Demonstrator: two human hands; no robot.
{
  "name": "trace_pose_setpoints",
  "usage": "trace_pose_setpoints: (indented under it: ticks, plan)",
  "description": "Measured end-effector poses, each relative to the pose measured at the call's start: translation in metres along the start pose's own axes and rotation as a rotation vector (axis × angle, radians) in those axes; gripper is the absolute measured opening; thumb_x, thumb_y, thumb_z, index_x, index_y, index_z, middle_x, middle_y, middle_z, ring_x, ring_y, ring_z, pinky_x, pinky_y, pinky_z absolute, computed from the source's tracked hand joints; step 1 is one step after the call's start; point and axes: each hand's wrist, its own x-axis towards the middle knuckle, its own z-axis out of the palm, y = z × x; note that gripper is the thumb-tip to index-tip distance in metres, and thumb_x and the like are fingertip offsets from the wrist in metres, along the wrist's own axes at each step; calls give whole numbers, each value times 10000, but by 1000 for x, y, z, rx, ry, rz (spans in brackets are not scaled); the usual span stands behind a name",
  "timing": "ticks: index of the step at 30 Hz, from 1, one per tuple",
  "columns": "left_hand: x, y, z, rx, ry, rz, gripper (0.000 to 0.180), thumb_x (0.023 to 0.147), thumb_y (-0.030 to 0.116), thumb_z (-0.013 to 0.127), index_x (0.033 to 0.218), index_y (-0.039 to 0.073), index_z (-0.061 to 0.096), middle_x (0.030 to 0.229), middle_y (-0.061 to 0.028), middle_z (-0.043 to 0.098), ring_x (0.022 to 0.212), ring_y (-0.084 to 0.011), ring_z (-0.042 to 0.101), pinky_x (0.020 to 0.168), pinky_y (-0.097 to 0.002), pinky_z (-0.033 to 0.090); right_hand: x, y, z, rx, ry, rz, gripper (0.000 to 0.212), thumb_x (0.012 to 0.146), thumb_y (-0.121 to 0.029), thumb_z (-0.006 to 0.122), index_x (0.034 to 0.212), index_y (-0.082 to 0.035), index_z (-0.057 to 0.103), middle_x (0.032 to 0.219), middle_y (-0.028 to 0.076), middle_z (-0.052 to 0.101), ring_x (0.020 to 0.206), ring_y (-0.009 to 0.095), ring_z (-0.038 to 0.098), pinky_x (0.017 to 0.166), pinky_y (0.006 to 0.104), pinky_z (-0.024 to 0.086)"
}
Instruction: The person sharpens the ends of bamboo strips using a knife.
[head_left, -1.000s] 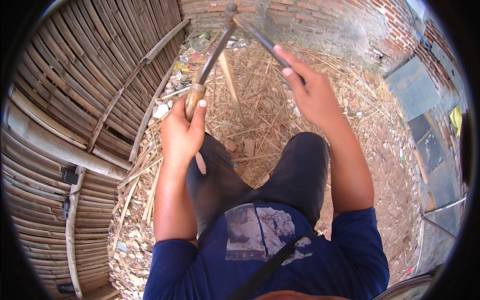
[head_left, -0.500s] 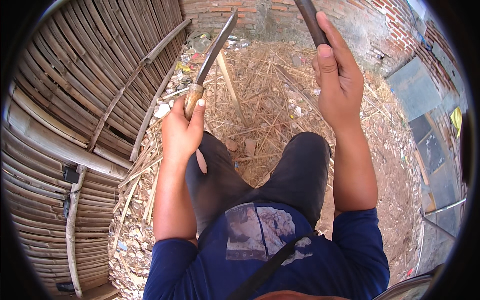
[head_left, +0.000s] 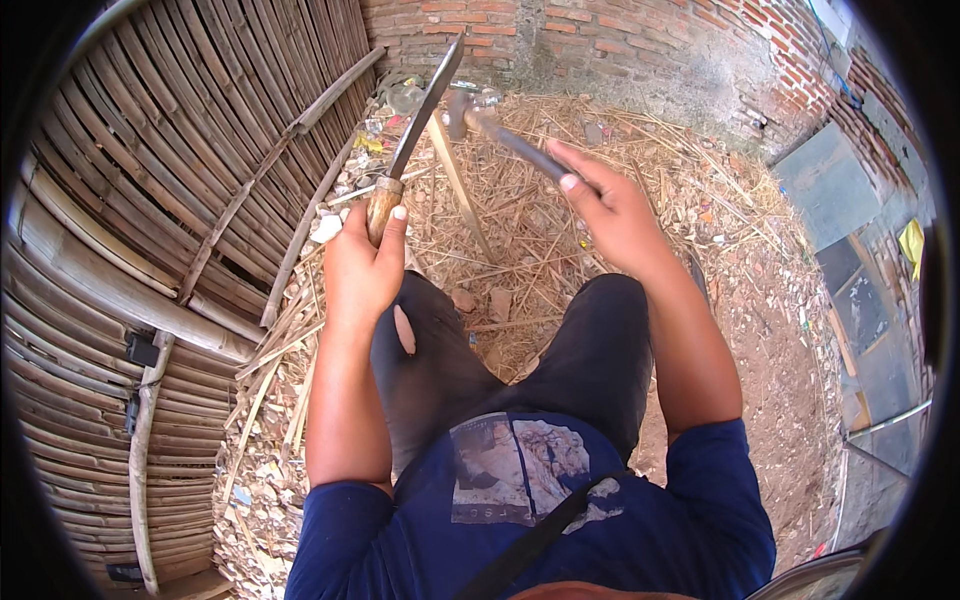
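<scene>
My left hand (head_left: 362, 262) is closed round the wooden handle of a machete (head_left: 422, 112), its dark blade slanting up and away to the right. Closed on the dark shaft of a hammer (head_left: 520, 145) is my right hand (head_left: 612, 212), thumb laid along the shaft. The hammer's head is at the far left end of the shaft, just right of the blade; whether they touch I cannot tell. Below the head, a pale wooden strip (head_left: 460, 190) slants from beside the blade down toward the straw. Its upper end is hidden behind the blade and hammer.
Bamboo slat walling (head_left: 200, 130) runs along my left. A brick wall (head_left: 620, 50) stands at the far side. Straw and split sticks (head_left: 560, 230) litter the ground between, with rubble at the left. Grey sheets (head_left: 830, 180) lean at the right.
The hammer has swung down and left from high on the right, its head coming into view beside the blade. My left hand and the machete have barely shifted.
</scene>
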Motion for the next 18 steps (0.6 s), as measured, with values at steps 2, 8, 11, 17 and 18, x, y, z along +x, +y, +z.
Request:
trace_pose_setpoints:
  ticks: [2,8,11,17,18]
  plan:
    - [-2,4,-1,9,-30,-32,473,976,396,655,1207,-16,669,759,-222,706,751,-379,722,711,-449,546,-2,-28,-21,188,9,217,450,1068,-313,536,1501,-190,531,793,6,644,626,109,554,590,304,472]
    - [1,6,2,-22,-12,24,467,979,395,651,1190,-21,666,738,-225,696,738,-397,717,698,-452,545,2,-79,-67,753,77,455,524,1049,-352,572,1439,-12,490,737,5,548,579,58,495,524,217,396]
    - [2,12,3,1,-60,8,480,975,389,658,1209,-30,659,734,-229,694,742,-402,718,703,-446,548,1,-76,-64,721,24,486,461,1054,-375,568,1321,0,536,706,6,505,532,52,453,475,213,376]
    - [2,18,9,17,-56,55,484,967,385,667,1186,-46,653,710,-229,683,736,-409,714,693,-459,541,21,-100,-65,679,12,459,414,1086,-398,500,1213,-11,578,689,-39,491,493,30,416,434,199,343]
    - [1,19,9,32,-66,52,500,976,405,657,1195,-44,651,717,-216,684,738,-379,714,700,-445,537,28,-99,-67,641,37,414,418,1087,-407,496,1210,-16,580,687,-42,487,490,29,412,431,198,339]
